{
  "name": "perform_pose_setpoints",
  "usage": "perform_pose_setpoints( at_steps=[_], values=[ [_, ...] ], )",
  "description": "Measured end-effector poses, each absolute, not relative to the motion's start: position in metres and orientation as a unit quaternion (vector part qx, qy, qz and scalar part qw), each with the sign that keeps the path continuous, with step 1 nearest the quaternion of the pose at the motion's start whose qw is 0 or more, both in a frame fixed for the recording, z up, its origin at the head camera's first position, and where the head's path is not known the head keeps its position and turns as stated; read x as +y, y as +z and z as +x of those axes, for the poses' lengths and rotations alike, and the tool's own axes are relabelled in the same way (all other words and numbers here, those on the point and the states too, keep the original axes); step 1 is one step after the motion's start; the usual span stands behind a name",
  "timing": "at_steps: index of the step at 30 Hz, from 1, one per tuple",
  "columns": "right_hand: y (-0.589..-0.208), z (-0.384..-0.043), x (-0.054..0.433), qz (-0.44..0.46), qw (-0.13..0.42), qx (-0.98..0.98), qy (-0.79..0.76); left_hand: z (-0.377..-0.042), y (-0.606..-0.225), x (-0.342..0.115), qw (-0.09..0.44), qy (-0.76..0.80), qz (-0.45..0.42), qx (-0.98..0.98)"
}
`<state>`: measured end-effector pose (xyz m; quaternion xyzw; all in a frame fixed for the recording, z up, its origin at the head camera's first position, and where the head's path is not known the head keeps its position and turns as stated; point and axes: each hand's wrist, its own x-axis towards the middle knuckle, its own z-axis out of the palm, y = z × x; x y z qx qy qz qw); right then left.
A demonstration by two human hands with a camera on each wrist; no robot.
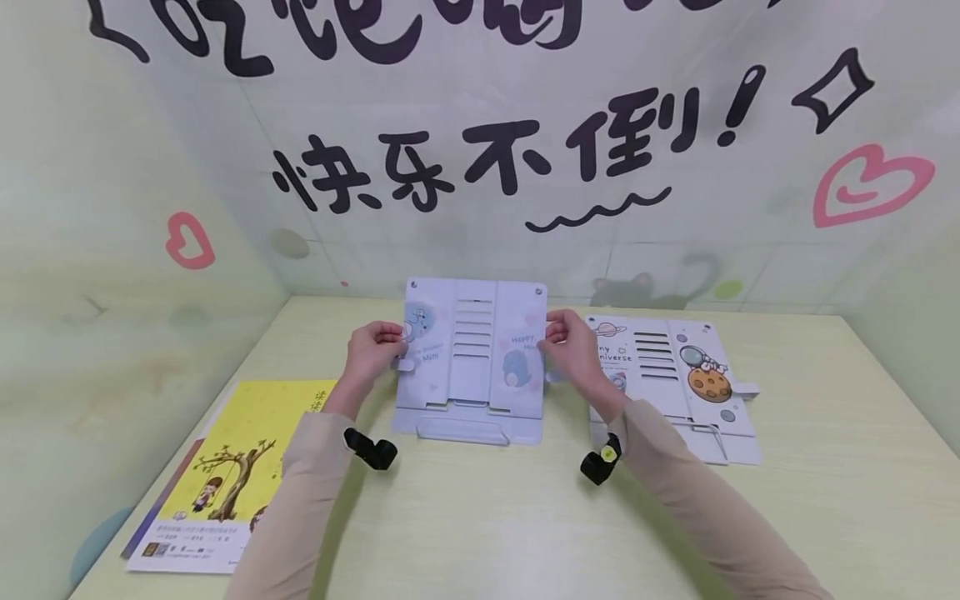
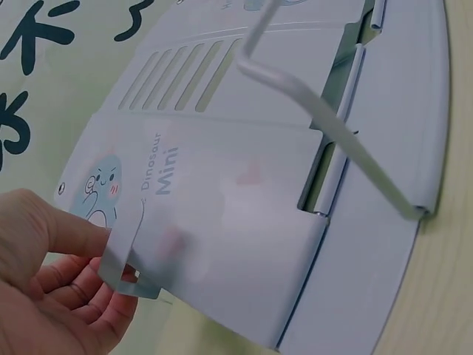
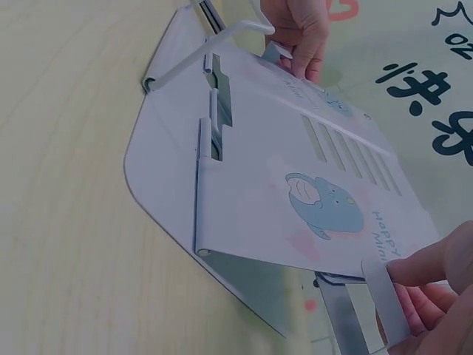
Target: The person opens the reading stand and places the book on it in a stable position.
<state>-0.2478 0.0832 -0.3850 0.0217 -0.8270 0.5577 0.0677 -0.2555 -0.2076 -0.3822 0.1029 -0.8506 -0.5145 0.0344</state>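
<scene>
A white metal book stand (image 1: 471,375) with blue dinosaur prints and slots down its middle stands tilted up on its base plate. My left hand (image 1: 369,358) pinches its left edge, thumb on the front and fingers behind, beside a side clip (image 2: 122,259). At the opposite edge my right hand (image 1: 573,354) grips in the same way, near the other side clip (image 3: 386,299). A bent wire page holder (image 1: 462,431) juts out at the foot of the panel. Parts of the fingers are hidden behind the panel.
To the right a second book stand (image 1: 667,375) with astronaut and planet prints leans back, partly behind my right wrist. Yellow-covered books (image 1: 225,467) lie stacked at the left, partly under my left sleeve. Behind the table (image 1: 480,517) hangs a printed backdrop (image 1: 465,242).
</scene>
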Motion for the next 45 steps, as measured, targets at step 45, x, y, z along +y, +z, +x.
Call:
perform_pose_setpoints(
  at_steps=[45],
  values=[
    [-0.390, -0.162, 0.082, 0.235, 0.200, -0.743, 0.594, -0.210, -0.381, -0.213, 0.166, -0.569, 0.030, -0.805]
  ],
)
